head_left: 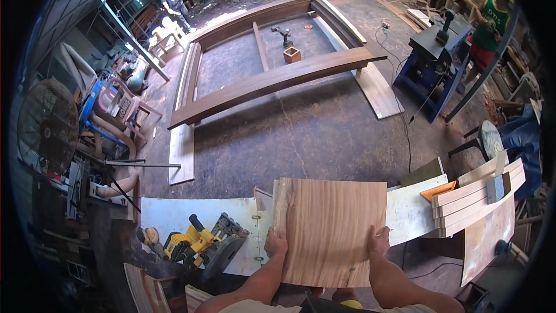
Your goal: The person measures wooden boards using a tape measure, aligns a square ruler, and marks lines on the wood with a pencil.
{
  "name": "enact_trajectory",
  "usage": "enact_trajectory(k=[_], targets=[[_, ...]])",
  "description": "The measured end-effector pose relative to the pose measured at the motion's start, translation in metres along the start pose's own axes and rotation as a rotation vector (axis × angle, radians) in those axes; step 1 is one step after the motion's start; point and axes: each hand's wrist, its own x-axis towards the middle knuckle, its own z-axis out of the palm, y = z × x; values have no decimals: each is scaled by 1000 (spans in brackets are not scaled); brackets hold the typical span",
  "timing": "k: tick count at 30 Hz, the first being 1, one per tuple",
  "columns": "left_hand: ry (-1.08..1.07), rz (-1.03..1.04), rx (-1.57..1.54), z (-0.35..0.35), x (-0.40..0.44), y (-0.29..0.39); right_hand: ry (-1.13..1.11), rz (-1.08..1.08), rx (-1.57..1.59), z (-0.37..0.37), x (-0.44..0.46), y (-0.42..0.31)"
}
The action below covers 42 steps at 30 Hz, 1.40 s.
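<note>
Wooden panel point(333, 229) between left hand point(277, 242) and right hand point(378, 240), both tight on its side edges.

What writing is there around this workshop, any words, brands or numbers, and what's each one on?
"DTIS", as best I can read it: green tank top.
"KONIC", perhaps: dark lettering at the pinkish chair, too blurred to be sure.
Yellow circular saw: any markings are too small to read.
Round stool top: marks too blurred to read.
Wooden panel: no lettering visible.

The wood panel point(336, 229) is tan with brown streaked grain, the power saw point(201, 242) yellow and black.
</note>
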Motion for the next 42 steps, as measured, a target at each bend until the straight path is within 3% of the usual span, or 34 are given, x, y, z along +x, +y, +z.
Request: enact_trajectory(k=[42], targets=[[1, -13, 26, -3, -4, 5, 39, -23, 33, -3, -1, 1]])
